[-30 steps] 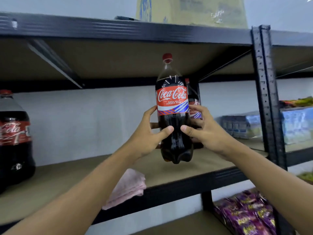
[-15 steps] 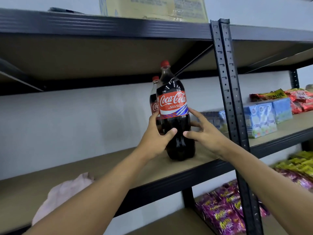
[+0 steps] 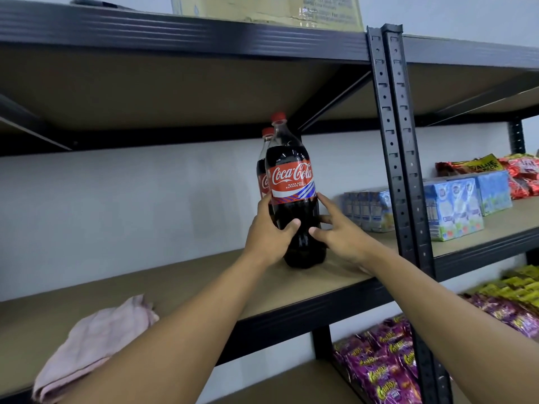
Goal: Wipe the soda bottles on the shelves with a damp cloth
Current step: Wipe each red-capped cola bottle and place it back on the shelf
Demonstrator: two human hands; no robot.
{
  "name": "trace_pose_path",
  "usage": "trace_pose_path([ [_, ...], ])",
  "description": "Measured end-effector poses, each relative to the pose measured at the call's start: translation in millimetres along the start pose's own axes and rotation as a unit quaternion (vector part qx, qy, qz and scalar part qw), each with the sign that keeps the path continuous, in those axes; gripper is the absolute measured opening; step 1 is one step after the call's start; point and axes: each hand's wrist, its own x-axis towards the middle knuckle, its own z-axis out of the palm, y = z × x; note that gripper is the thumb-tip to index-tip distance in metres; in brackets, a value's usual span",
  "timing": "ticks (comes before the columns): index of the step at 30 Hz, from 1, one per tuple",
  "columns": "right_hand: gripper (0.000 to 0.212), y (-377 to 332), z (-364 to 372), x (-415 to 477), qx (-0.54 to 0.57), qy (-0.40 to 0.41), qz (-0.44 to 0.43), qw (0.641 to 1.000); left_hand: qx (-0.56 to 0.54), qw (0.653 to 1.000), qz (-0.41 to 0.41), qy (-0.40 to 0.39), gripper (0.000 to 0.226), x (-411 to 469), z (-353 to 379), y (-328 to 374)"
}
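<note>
Toward the right end of the shelf [image 3: 291, 290], by the post [image 3: 393, 141], left hand [image 3: 267, 234] and right hand [image 3: 341, 234] clasp the upright bottle [image 3: 291, 182] low down; it seemingly rests on the shelf. Cloth [image 3: 96, 342] lies at the front-left edge.

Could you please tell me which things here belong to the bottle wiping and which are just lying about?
Job: front cola bottle, rear cola bottle, pink cloth.
Lying about: drink cartons, purple snack packets, cardboard box.
</note>
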Motion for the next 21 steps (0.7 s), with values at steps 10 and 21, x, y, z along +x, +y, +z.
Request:
trace_pose_path([
  [10, 0.074, 0, 4, 4, -0.009, 0.007, 0.019, 1.000, 0.018, 1.000, -0.007, 0.004, 0.076, 1, 3, 2],
  [21, 0.046, -47, 61, -9, -0.084, 0.197, -0.122, 0.969, 0.067, 0.997, -0.022, 0.012, 0.066, -25, -97, 28],
])
